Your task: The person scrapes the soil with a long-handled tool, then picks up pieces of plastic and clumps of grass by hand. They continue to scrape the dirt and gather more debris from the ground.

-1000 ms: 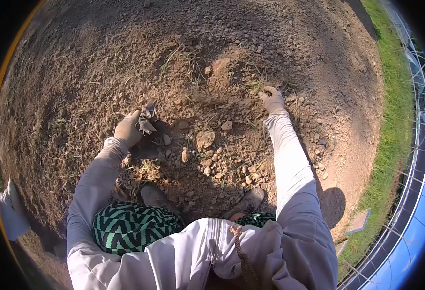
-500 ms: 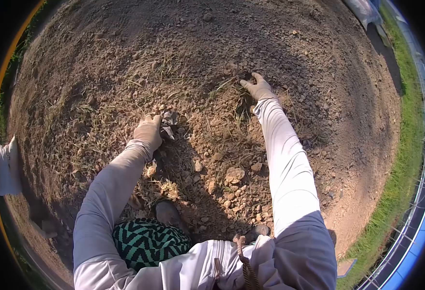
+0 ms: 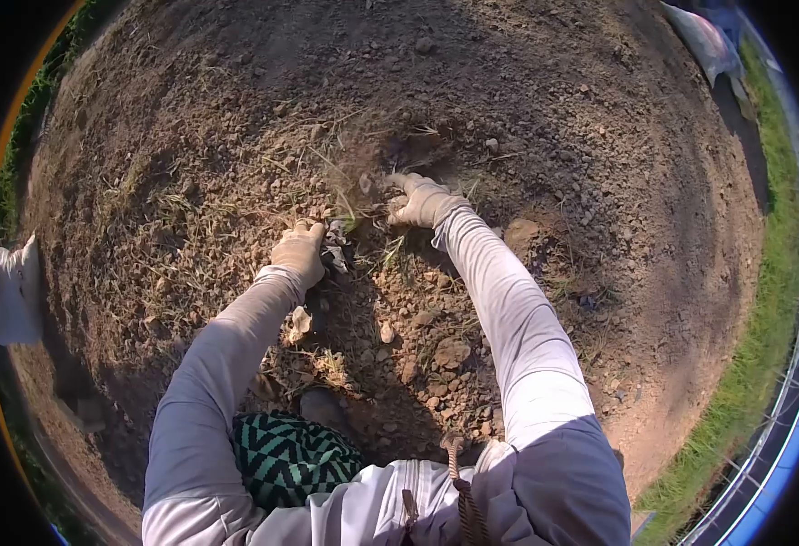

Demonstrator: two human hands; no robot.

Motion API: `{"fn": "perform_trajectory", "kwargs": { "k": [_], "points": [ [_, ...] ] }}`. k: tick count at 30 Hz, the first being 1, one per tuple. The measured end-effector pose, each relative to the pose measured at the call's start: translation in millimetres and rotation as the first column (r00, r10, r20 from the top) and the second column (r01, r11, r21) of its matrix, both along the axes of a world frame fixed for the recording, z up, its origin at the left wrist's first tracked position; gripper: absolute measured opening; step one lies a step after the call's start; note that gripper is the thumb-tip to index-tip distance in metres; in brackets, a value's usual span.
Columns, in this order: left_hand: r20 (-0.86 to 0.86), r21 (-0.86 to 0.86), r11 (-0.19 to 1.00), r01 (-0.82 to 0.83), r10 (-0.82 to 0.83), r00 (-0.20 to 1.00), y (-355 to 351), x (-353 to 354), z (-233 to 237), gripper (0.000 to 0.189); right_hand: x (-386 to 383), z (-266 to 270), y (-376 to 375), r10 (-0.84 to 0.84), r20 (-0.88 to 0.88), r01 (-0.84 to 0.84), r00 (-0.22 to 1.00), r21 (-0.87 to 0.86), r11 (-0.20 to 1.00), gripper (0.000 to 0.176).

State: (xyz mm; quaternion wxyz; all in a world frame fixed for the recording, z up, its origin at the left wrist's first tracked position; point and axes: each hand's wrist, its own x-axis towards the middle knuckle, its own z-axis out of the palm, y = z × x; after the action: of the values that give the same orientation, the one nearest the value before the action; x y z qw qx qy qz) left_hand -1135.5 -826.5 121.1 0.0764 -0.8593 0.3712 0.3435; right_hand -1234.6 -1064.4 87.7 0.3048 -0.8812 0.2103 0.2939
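My left hand (image 3: 299, 255), in a tan glove, rests on the rubble with fingers bent down beside a crumpled grey-white scrap (image 3: 336, 247); whether anything is between its fingers is hidden. My right hand (image 3: 419, 201), also gloved, is bent inward over the loose soil (image 3: 399, 300), its fingers pointing left. Soil and dry grass (image 3: 349, 205) lie at its fingertips, blurred by motion. A pale stone (image 3: 300, 324) lies below my left hand.
A white sack (image 3: 15, 289) stands at the far left and another (image 3: 704, 41) at the upper right. Green grass (image 3: 736, 400) borders the soil on the right. A dark shoe (image 3: 322, 405) and patterned green cloth (image 3: 290, 455) are near my body.
My right hand has moved left and down, closer to my left hand, with soil and grass stirred up near it. My left hand remains beside the crumpled scrap.
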Motion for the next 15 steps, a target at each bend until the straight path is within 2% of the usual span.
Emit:
{"fn": "perform_trajectory", "kwargs": {
  "k": [2, 4, 6, 8, 9, 12, 14, 15],
  "points": [
    [0.0, -0.036, 0.999, -0.008, 0.008, 1.0, 3, 1, -3, 0.052, -33, 24, 14, 0.207, -0.042, -0.21, 0.977, -0.121, 0.97, 0.076],
    [0.019, -0.038, 0.999, -0.003, 0.003, 1.0, 4, 2, -6, 0.056, -69, 65, 25, 0.446, -0.148, -0.467, 0.883, -0.17, 0.868, 0.067],
    [0.029, -0.031, 1.0, 0.007, -0.006, 1.0, 7, 2, -15, 0.058, -124, 59, 15, 0.543, -0.139, -0.556, 0.828, -0.318, 0.768, 0.06],
    [0.022, -0.034, 0.999, 0.003, -0.003, 1.0, 6, 1, -10, 0.059, -151, 68, -1, 0.348, -0.313, -0.439, 0.883, -0.295, 0.848, 0.056],
    [0.001, -0.039, 0.999, -0.013, 0.013, 1.0, 4, 0, 1, 0.053, -158, 71, -8, 0.283, -0.265, -0.362, 0.922, -0.327, 0.873, 0.054],
    [-0.002, -0.046, 0.999, -0.009, 0.008, 1.0, 7, 0, -2, 0.056, -164, 76, -28, 0.071, -0.095, -0.103, 0.993, -0.397, 0.912, 0.047],
    [-0.008, -0.046, 0.999, -0.01, 0.01, 1.0, 8, -1, -1, 0.059, -151, 74, -22, -0.089, -0.057, 0.065, 0.994, -0.335, 0.94, 0.06],
    [-0.003, -0.059, 0.998, -0.013, 0.013, 1.0, 10, 0, -4, 0.061, -157, 62, -14, -0.119, 0.039, 0.125, 0.992, -0.263, 0.957, 0.067]
  ]
}}
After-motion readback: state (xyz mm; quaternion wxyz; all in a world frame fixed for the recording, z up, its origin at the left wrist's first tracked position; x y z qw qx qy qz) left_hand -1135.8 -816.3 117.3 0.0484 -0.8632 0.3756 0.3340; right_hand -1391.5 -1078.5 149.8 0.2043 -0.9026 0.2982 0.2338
